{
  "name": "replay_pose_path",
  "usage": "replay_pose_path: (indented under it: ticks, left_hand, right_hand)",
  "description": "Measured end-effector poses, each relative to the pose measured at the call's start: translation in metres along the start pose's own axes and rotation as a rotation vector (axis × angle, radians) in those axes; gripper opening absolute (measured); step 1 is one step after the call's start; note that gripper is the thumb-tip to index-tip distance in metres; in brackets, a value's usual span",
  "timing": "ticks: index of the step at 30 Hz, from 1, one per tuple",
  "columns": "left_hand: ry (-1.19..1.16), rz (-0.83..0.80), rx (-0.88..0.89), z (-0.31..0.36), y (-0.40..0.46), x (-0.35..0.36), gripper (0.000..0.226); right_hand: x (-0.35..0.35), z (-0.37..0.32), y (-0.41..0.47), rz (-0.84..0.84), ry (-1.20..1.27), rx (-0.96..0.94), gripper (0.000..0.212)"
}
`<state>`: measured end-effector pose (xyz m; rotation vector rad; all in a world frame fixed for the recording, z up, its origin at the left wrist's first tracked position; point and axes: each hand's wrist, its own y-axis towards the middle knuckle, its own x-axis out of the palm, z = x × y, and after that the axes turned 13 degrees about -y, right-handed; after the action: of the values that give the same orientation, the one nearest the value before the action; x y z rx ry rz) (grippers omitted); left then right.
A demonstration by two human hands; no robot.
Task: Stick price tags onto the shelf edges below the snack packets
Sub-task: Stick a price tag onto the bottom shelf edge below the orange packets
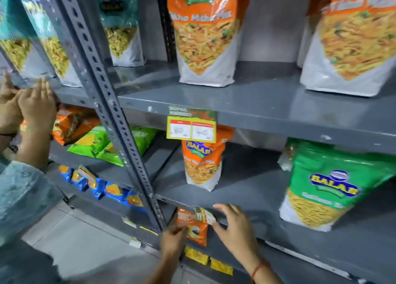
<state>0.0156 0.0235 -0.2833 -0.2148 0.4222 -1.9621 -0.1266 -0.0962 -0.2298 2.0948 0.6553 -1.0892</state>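
Note:
I face grey metal shelves holding snack packets. My right hand (233, 228) pinches a small price tag (204, 215) with its thumb against the front edge of the lower shelf (182, 203), fingers spread above it. That spot lies below an orange packet (202, 161). My left hand (173, 238) is just left of the tag, fingers curled together in front of a small orange packet (196, 230); I see nothing clearly in it. A yellow and green price tag (191, 125) hangs stuck on the upper shelf edge.
A green packet (327, 187) stands right of my hands. A slotted upright post (102, 90) splits the shelving. On the left, another person's hands (34, 105) touch a shelf edge. Yellow tags (197, 256) sit on the bottom shelf edge.

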Motion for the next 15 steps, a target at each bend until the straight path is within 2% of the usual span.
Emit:
replay_pose_path:
  ticks: [3,6,8,11,13,15]
  left_hand:
    - [-0.198,-0.141,-0.276,-0.018,0.02,0.013,0.017]
    - [-0.247,-0.257,-0.371,-0.029,0.031,0.025,0.005]
    - [-0.278,-0.262,-0.371,-0.035,0.039,0.029,0.023]
    - [-0.287,-0.241,-0.304,-0.038,0.049,0.031,0.042]
    - [-0.254,-0.249,-0.227,-0.038,0.052,0.024,0.041]
    - [-0.266,-0.249,-0.188,-0.035,0.051,0.014,0.029]
  right_hand:
    - [0.02,-0.026,0.033,-0.099,-0.199,-0.097,0.036]
    - [0.037,-0.04,0.053,-0.126,-0.339,-0.089,0.027]
    - [0.045,-0.042,0.057,-0.142,-0.356,-0.049,0.011]
    - [0.057,-0.035,0.058,-0.192,-0.295,0.043,0.012]
    - [0.063,-0.029,0.054,-0.187,-0.277,0.072,0.011]
    - [0.066,-0.021,0.044,-0.161,-0.253,0.115,0.01]
